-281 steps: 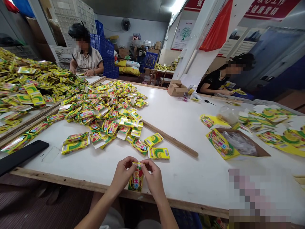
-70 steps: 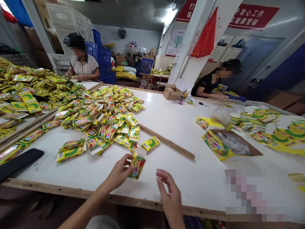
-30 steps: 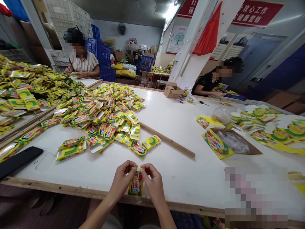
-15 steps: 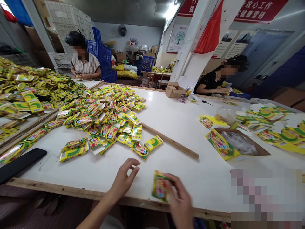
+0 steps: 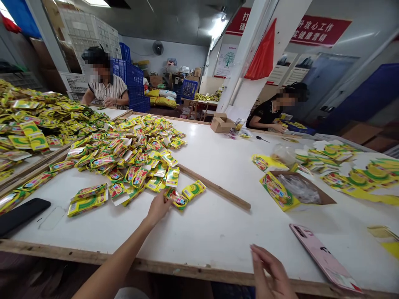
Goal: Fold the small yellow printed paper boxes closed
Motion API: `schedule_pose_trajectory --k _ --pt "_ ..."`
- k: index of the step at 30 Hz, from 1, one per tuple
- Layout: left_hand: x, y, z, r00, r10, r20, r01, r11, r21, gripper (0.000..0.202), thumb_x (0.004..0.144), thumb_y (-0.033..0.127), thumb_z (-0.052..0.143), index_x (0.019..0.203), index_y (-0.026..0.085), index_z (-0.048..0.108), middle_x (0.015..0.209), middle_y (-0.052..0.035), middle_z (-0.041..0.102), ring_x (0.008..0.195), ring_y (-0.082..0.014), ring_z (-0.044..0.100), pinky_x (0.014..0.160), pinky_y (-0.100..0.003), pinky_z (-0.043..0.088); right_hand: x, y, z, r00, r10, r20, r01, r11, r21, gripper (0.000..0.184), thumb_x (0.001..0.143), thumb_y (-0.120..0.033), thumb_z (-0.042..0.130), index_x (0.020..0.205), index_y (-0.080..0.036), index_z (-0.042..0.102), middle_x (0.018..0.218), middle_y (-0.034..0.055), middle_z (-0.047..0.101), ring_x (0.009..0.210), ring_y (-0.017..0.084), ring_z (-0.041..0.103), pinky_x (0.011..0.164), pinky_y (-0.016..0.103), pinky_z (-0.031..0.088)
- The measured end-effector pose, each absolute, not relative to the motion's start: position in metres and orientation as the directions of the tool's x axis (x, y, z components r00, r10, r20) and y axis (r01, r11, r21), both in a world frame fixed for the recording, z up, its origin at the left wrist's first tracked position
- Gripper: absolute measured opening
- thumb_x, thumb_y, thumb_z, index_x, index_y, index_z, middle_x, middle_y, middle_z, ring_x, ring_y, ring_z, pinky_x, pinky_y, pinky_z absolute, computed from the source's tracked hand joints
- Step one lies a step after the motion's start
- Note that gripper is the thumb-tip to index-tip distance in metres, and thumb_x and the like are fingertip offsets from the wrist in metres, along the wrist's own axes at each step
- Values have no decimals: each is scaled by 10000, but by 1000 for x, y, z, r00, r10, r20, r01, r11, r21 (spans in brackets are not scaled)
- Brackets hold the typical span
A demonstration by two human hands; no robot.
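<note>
My left hand (image 5: 158, 206) reaches forward over the white table (image 5: 218, 224). Its fingers are pinched on the near end of a small yellow packet (image 5: 177, 199), which lies at the front edge of a big pile of similar yellow packets (image 5: 124, 153). Another yellow packet (image 5: 193, 189) lies just to its right. My right hand (image 5: 272, 272) hovers low at the table's near edge with its fingers apart and nothing in it.
A pink phone (image 5: 324, 257) lies near my right hand and a black phone (image 5: 21, 209) at the left. A wooden stick (image 5: 215, 189) crosses the middle. An open box with plastic bags (image 5: 299, 189) and flat yellow cards (image 5: 358, 174) lie right. Two people work across the table.
My right hand carried the folded packet off to the right and is now empty. My left hand moved forward from the table edge to the nearest packet of the pile.
</note>
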State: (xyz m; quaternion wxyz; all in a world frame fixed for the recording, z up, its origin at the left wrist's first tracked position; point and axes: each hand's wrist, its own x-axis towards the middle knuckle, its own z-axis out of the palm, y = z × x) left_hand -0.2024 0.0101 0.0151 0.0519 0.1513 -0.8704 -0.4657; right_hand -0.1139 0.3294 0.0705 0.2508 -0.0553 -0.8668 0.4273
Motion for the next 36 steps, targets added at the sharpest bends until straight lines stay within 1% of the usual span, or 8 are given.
schedule_pose_trajectory --k 5,10,15,20,23,28,31,36 --pt "-195 8 8 -969 -244 -28 -153 510 847 275 767 267 570 1012 155 624 578 54 524 576 -153 549 540 -223 363 -116 273 59 -940 35 341 -292 437 -851 273 850 -451 575 903 -212 695 938 66 682 844 218 631 750 286 514" --pt "-180 18 3 -983 -183 -19 -108 487 867 183 769 304 562 823 163 665 528 56 498 527 -145 510 523 -226 342 -115 240 40 -943 -194 269 -321 328 -888 222 888 -403 543 889 -239 692 919 64 677 830 214 635 727 281 522" --pt "-169 30 6 -975 -219 45 -70 490 869 148 747 303 609 788 193 698 624 27 507 585 -154 506 586 -252 381 -142 232 22 -940 -165 298 -340 450 -826 221 867 -382 535 910 -233 692 1017 98 649 983 275 608 865 422 504" --pt "-156 32 30 -959 -209 193 84 440 894 140 819 305 560 824 198 650 977 -65 539 942 -219 547 719 -289 458 -159 221 25 -926 -131 355 -373 469 -801 269 854 -346 560 1079 -230 649 1220 124 583 1168 305 514 985 500 419" --pt "-142 27 49 -956 -118 267 206 376 904 148 899 292 469 841 202 571 900 -44 557 873 -190 547 741 -283 452 -153 211 32 -932 -145 332 -362 409 -838 267 869 -335 554 1106 -224 607 1248 114 578 1171 282 524 962 439 445" --pt "-120 24 52 -984 -41 176 161 233 959 121 920 318 473 956 211 518 871 -26 587 798 -167 552 742 -272 459 -135 194 29 -952 -223 209 -255 204 -945 170 873 -304 556 1016 -212 562 947 50 668 770 180 658 675 264 527" --pt "-109 24 36 -989 -87 121 110 123 986 194 902 351 520 1044 220 503 906 -25 604 823 -169 581 747 -268 479 -128 190 23 -956 -220 194 -230 156 -960 182 875 -296 564 1036 -212 547 931 42 664 755 165 648 690 252 527" --pt "-101 22 26 -996 -53 69 64 94 994 222 896 380 523 990 200 611 976 -68 661 931 -212 620 829 -307 494 -131 190 29 -933 -324 157 -214 148 -966 196 890 -302 541 1048 -210 611 958 52 677 806 175 633 731 251 520"
